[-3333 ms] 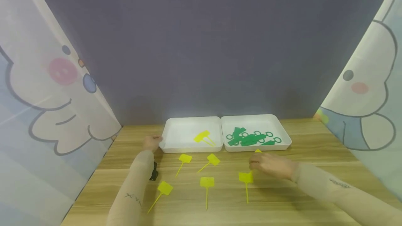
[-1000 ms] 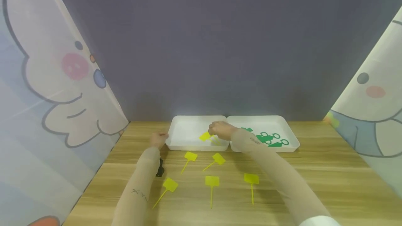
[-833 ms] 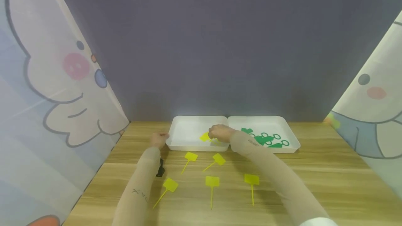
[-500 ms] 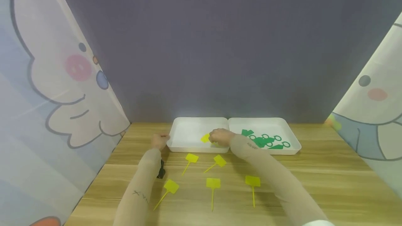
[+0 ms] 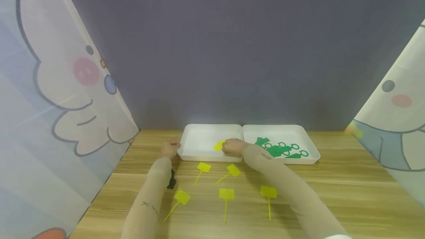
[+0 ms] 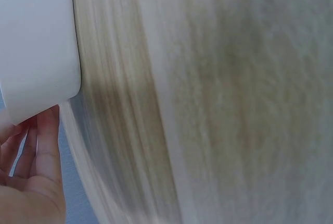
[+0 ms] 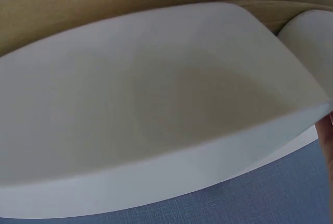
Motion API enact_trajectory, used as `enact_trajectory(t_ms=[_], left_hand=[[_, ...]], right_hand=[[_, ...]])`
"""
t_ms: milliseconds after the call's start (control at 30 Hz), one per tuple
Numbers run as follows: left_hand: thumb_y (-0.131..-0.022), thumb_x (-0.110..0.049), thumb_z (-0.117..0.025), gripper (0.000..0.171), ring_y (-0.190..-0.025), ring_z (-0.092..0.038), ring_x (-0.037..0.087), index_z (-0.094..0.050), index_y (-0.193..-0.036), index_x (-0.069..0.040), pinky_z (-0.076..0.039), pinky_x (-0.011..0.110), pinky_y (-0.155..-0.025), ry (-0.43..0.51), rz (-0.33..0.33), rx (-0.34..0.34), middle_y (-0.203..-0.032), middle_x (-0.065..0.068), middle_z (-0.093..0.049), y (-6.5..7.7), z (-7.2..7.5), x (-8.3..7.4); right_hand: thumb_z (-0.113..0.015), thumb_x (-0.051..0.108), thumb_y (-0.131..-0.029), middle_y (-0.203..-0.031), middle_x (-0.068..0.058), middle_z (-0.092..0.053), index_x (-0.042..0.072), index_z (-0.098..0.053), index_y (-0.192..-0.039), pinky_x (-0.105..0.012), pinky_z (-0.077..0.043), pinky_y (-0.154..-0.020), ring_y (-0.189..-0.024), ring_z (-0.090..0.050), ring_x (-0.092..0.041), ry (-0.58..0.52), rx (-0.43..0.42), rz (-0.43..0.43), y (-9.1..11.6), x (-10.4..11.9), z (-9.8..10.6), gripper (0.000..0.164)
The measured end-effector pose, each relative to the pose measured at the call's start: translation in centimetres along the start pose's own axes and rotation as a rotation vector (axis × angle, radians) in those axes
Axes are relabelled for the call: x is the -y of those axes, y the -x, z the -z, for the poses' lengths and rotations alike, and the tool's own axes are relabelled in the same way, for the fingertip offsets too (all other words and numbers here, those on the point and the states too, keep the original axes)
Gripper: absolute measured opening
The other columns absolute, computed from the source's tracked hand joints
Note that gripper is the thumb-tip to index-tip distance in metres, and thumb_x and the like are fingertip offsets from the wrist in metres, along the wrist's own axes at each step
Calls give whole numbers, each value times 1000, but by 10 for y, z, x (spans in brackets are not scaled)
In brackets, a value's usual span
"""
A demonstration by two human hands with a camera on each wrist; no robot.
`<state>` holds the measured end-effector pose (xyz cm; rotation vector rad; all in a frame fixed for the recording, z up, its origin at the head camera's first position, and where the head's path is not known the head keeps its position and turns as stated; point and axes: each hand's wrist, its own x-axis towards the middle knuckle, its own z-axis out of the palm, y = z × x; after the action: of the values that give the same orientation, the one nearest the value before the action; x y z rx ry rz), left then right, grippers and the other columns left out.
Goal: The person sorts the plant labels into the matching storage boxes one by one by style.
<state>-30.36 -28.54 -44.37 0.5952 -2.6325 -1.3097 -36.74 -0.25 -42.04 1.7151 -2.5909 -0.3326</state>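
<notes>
My left hand (image 5: 170,149) pinches the left rim of the left white tray (image 5: 196,135); in the left wrist view its fingers (image 6: 48,146) lie against the tray's end wall. My right hand (image 5: 233,147) is down inside that tray, fingers curled at the yellow plant labels (image 5: 220,145). One blade pokes out to the left of the knuckles; the stems are hidden under the hand. In the right wrist view only a sliver of fingers (image 7: 325,133) shows, beyond a tray's wall (image 7: 156,88).
The right white tray (image 5: 310,146) holds several green ring-ended tags (image 5: 279,150). Several yellow plant labels, such as one in the middle (image 5: 227,194) and one on the right (image 5: 268,191), lie on the wooden table (image 5: 348,194). A dark grey panel (image 5: 212,54) stands behind.
My right hand has gone from a yellow plant label on the right of the table into the left tray, then lowered slightly there. My left hand keeps its place at the tray's rim.
</notes>
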Motion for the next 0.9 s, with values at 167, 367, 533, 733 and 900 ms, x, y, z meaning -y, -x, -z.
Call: enact_trajectory(t_ms=[167,367,533,733,900], left_hand=[[-89,-18,-54,32,-114,-50,39,-62,-111,3,-44,47,-94,-9,4,4,-121,24,-57,0,-1,0],[-89,-19,-54,33,-116,-49,39,-62,-112,2,-42,48,-96,6,11,12,-122,24,-56,-1,-1,1],[-88,-19,-54,32,-117,-49,38,-62,-112,1,-42,47,-97,6,10,3,-122,23,-56,-1,-1,1],[-89,-19,-54,32,-117,-49,38,-62,-112,2,-42,47,-97,-3,-2,-5,-122,24,-56,-2,-3,2],[-88,-20,-54,33,-117,-48,39,-62,-113,1,-41,48,-97,-2,5,0,-123,23,-56,-6,-3,5]], right_hand=[[-64,13,-84,-80,4,-61,15,-67,-80,-15,-47,-65,-70,-53,-8,8,-4,8,1,0,-1,5],[-63,12,-84,-78,4,-59,14,-67,-79,-14,-45,-63,-67,-49,-7,-11,7,-9,1,-1,-3,7],[-64,11,-84,-79,3,-61,14,-68,-81,-15,-45,-62,-66,-49,-7,-31,14,-25,1,-1,-3,6],[-64,12,-84,-83,3,-63,14,-68,-83,-16,-48,-66,-71,-55,-9,-2,9,-35,1,-2,-5,5],[-63,10,-84,-86,0,-64,12,-68,-86,-19,-50,-71,-77,-59,-13,3,-24,-40,6,-2,-3,6]])
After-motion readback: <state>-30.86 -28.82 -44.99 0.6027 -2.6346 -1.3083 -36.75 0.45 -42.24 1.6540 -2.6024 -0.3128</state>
